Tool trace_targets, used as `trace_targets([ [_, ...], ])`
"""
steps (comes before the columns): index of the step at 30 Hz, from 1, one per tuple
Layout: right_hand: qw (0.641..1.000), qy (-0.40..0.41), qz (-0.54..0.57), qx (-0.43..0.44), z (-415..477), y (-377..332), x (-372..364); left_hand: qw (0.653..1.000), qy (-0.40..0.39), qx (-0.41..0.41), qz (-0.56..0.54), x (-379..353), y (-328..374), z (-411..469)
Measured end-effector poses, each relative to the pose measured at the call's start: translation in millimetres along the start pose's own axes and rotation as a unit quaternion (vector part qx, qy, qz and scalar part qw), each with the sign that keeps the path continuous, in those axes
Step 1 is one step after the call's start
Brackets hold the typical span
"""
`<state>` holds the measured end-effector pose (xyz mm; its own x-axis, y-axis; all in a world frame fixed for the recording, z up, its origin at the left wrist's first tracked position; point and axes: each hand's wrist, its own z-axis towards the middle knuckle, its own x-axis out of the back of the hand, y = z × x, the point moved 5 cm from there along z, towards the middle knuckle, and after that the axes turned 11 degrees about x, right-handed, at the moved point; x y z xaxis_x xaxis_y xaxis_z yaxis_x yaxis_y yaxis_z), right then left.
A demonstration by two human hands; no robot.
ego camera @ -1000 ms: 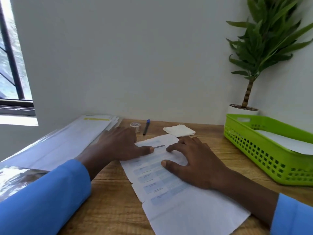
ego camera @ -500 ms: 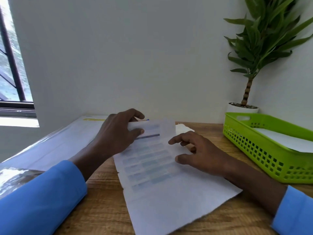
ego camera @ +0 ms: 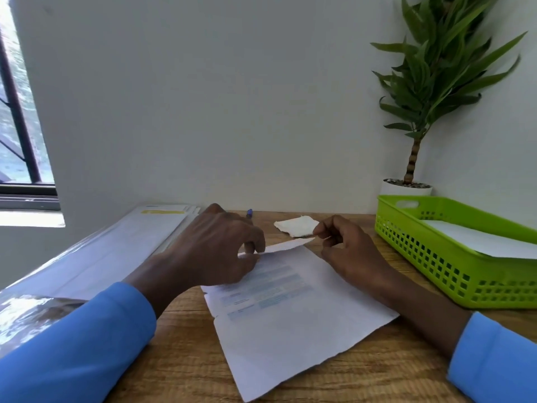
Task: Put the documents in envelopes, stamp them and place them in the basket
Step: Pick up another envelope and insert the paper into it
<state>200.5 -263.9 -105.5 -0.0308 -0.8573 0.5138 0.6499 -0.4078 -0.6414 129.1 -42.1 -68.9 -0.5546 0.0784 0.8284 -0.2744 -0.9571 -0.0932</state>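
Note:
A printed white document (ego camera: pixel 290 309) lies on the wooden desk (ego camera: pixel 180 365) in front of me. Its far edge is lifted off the desk and curls back toward me. My left hand (ego camera: pixel 215 251) pinches that raised edge at its left corner. My right hand (ego camera: pixel 345 251) pinches the same edge at the right corner. A stack of white envelopes in clear wrapping (ego camera: pixel 116 251) lies along the left side. The green plastic basket (ego camera: pixel 453 269) stands at the right with a white envelope (ego camera: pixel 482 239) inside it.
A crumpled white tissue (ego camera: pixel 296 225) and a blue pen (ego camera: pixel 249 213) lie near the wall behind my hands. A potted plant (ego camera: pixel 406 186) stands in the back right corner behind the basket. A window is at the far left.
Both hands went from pressing flat on the document to pinching its far edge. That edge has come up off the desk and folded back toward me.

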Motion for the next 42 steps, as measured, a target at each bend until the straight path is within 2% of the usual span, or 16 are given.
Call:
trace_targets([
  [2, 0.999, -0.041, -0.004, 0.016, -2, -2, -6, 0.999, -0.035, -0.004, -0.009, -7, 4, 0],
  [5, 0.987, -0.144, -0.049, 0.06, -6, -9, -18, 0.992, -0.091, 0.025, -0.089, -20, 4, -2],
  [9, 0.929, -0.294, -0.178, 0.133, -12, -15, -38, 0.967, -0.151, 0.079, -0.188, -33, 9, -5],
  [12, 0.886, -0.372, -0.254, 0.112, -14, -11, -46, 0.941, -0.274, 0.101, -0.169, -44, 22, -13],
  [15, 0.868, -0.396, -0.289, 0.075, -15, -9, -45, 0.929, -0.348, 0.092, -0.085, -52, 29, -19],
  [20, 0.866, -0.39, -0.312, 0.01, -17, -7, -33, 0.916, -0.372, 0.134, -0.066, -52, 22, -22],
  [22, 0.867, -0.387, -0.313, -0.005, -17, -6, -32, 0.922, -0.346, 0.165, -0.055, -51, 17, -24],
  [25, 0.869, -0.38, -0.317, -0.013, -17, -6, -32, 0.95, -0.228, 0.213, -0.02, -38, 7, -19],
  [27, 0.873, -0.367, -0.321, -0.017, -17, -6, -31, 0.955, -0.166, 0.244, -0.019, -31, -2, -14],
  [32, 0.891, -0.333, -0.31, -0.012, -19, -8, -30, 0.918, -0.182, 0.333, -0.116, -34, -22, -16],
  [34, 0.905, -0.306, -0.296, -0.003, -17, -8, -29, 0.911, -0.163, 0.333, -0.18, -34, -26, -15],
  [36, 0.942, -0.238, -0.238, 0.001, -10, -8, -24, 0.921, -0.108, 0.314, -0.203, -27, -27, -12],
  [39, 0.996, -0.08, -0.046, -0.018, 2, -3, -11, 0.949, -0.002, 0.27, -0.163, -5, -23, -7],
  [42, 0.996, 0.022, 0.073, -0.042, 5, 0, 3, 0.971, 0.076, 0.183, -0.135, 13, -14, -5],
])
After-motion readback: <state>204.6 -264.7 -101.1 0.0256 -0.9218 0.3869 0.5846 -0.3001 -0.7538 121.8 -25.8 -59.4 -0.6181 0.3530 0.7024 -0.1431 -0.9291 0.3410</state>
